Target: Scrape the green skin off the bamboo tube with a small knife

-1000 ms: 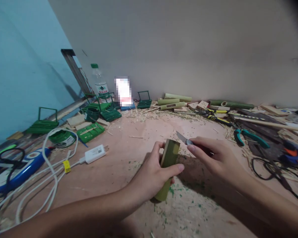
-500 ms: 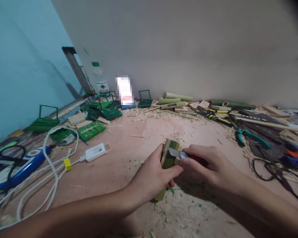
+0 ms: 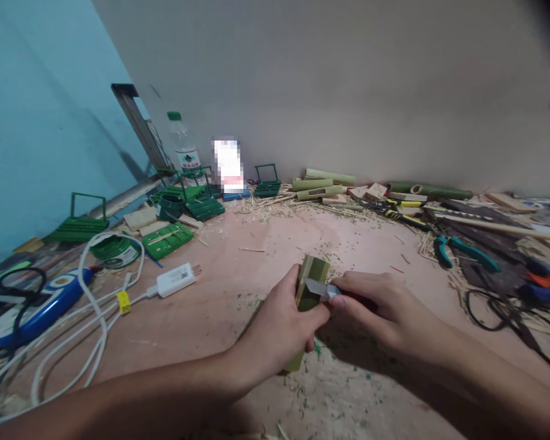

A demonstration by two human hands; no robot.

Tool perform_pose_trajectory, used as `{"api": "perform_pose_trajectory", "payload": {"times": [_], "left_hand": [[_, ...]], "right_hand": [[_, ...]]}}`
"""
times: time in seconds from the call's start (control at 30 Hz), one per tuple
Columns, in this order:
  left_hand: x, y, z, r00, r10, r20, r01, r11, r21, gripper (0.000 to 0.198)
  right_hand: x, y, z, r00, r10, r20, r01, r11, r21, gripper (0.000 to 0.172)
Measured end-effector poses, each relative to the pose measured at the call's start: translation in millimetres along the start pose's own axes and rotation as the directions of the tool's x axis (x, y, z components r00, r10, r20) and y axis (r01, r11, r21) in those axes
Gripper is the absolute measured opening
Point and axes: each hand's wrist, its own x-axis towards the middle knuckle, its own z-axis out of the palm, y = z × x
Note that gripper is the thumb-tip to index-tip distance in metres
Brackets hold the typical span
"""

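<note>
My left hand [image 3: 277, 330] is wrapped round a short green bamboo piece [image 3: 310, 282] that stands upright on the tabletop [image 3: 220, 305], its lower end resting among green shavings. My right hand [image 3: 380, 308] grips a small knife [image 3: 321, 288] with a reddish handle. The blade lies against the side of the bamboo piece near its top, just above my left thumb. Both hands are closed on what they hold.
Green bamboo mini chairs [image 3: 80, 226] and a plastic bottle [image 3: 183, 150] stand at the back left. A white charger [image 3: 176, 280] with cables and a blue tool [image 3: 32, 308] lie left. Bamboo tubes [image 3: 318, 183], teal pliers [image 3: 462, 252] and other tools line the back and right.
My right hand has brought the knife down and leftward from above the bamboo piece until the blade rests on its side. My left hand has kept its grip.
</note>
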Motion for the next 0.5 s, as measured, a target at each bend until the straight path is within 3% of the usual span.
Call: {"api": "perform_pose_trajectory", "payload": {"times": [0.5], "left_hand": [[-3.1, 15.1, 5.0, 0.999, -0.014, -0.052, 0.014, 1.000, 0.015, 0.019]], "right_hand": [[0.6, 2.1, 5.3, 0.995, -0.060, -0.078, 0.057, 0.997, -0.051, 0.031]]}}
